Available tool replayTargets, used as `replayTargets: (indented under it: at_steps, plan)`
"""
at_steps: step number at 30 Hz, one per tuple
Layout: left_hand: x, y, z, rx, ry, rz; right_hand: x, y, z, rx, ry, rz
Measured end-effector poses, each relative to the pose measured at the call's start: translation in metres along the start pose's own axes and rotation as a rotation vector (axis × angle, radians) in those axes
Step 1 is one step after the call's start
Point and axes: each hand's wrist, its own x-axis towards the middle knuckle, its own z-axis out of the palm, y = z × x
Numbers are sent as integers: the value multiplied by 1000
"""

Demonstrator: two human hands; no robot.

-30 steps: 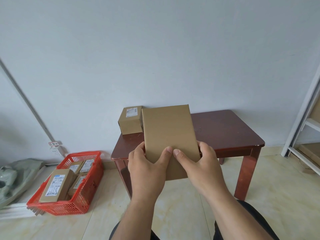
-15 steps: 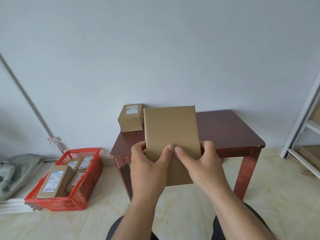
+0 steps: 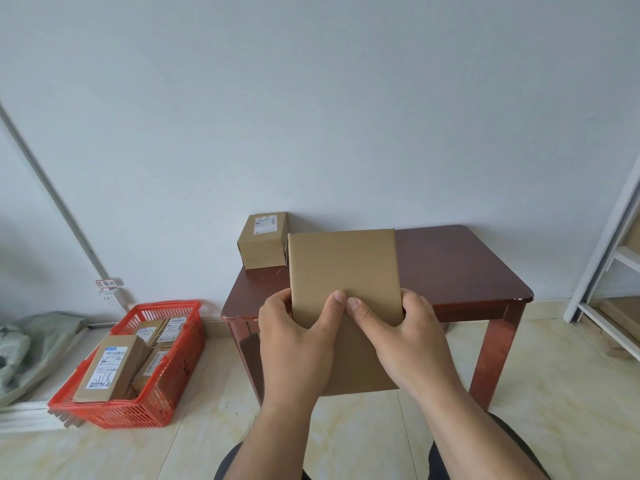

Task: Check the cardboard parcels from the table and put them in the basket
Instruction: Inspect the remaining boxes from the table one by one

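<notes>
Both hands are seen in the head view, low in the middle of the frame, and a flat cardboard parcel (image 3: 343, 268) is gripped between them. By the left hand (image 3: 294, 344) the parcel's left edge is clasped, the thumb laid across the plain brown face and the fingers curled behind it. By the right hand (image 3: 405, 337) the right edge is clasped in the same way, and the two thumb tips are brought almost together at the centre of the face. The parcel is held upright with its blank side toward the camera (no label can be seen on this face), and part of the dark red-brown wooden table (image 3: 460, 268) is covered by it.

On the table's far left corner, against the white wall (image 3: 311, 98), a small cardboard box (image 3: 263, 242) is set, a white shipping label being shown on its top. It is placed just beside the upper left edge of the held parcel.

At the lower left of the frame a red plastic basket (image 3: 173, 386) is stood on the pale tiled floor (image 3: 363, 441), well apart from the table. Several labelled cardboard parcels are piled in it, and one labelled parcel (image 3: 110, 367) is leaned over the others at its near side. At the far left edge a grey-green bag (image 3: 24, 344) is seen on the floor, and a white shelf frame (image 3: 602, 258) is cut off by the right edge.
</notes>
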Motion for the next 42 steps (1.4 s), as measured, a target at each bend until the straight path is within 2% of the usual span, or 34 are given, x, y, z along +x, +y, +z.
replayTargets:
  at_steps: [10, 18, 28, 35, 42]
  plan:
    - [-5, -1, 5, 2, 5, 10, 4, -8, -1, -31, 57, 28]
    - [-5, 4, 5, -34, 5, 40, 9, -8, -2, -29, 35, 55]
    - [1, 8, 1, -14, -37, 26, 1, -16, -6, -64, 13, -5]
    - [-5, 11, 3, -74, -22, -4, 14, -21, -7, -115, -1, 62]
    - [9, 16, 0, -79, -21, -7, 5, -20, -4, -148, -5, 23]
